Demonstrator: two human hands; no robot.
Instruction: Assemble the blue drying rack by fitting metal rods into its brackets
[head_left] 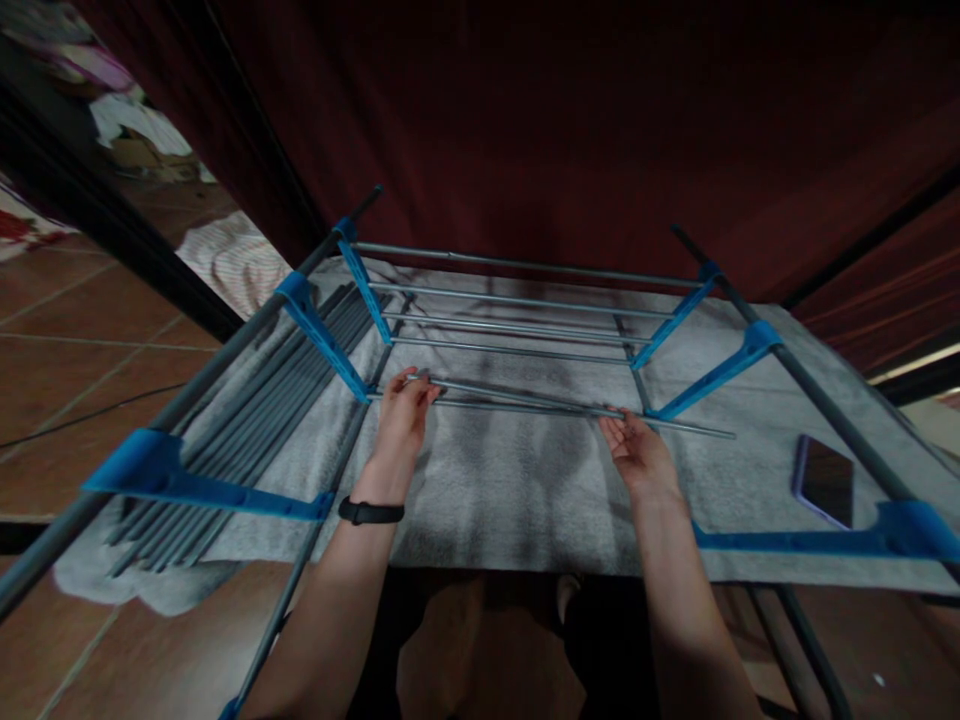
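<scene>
A thin grey metal rod (694,429) lies slantwise across both my hands, its free end sticking out past the right one. My left hand (405,408), with a black band at the wrist, pinches it near the left end. Palm turned up, my right hand (636,445) has its fingers curled around the rod farther along. Just beneath runs another rod (487,404), spanning the lower ends of a left blue bracket (326,340) and a right blue bracket (716,380). Several cross rods (525,298) join the blue brackets behind. Thicker grey poles (825,410) carry the brackets at both sides.
A bundle of grey tubes (262,400) lies at the left on a grey cloth (510,500). A phone (825,480) rests at the right. Nearer blue brackets (217,490) flank my forearms. A dark red curtain (562,130) hangs behind; tiled floor (75,330) shows at left.
</scene>
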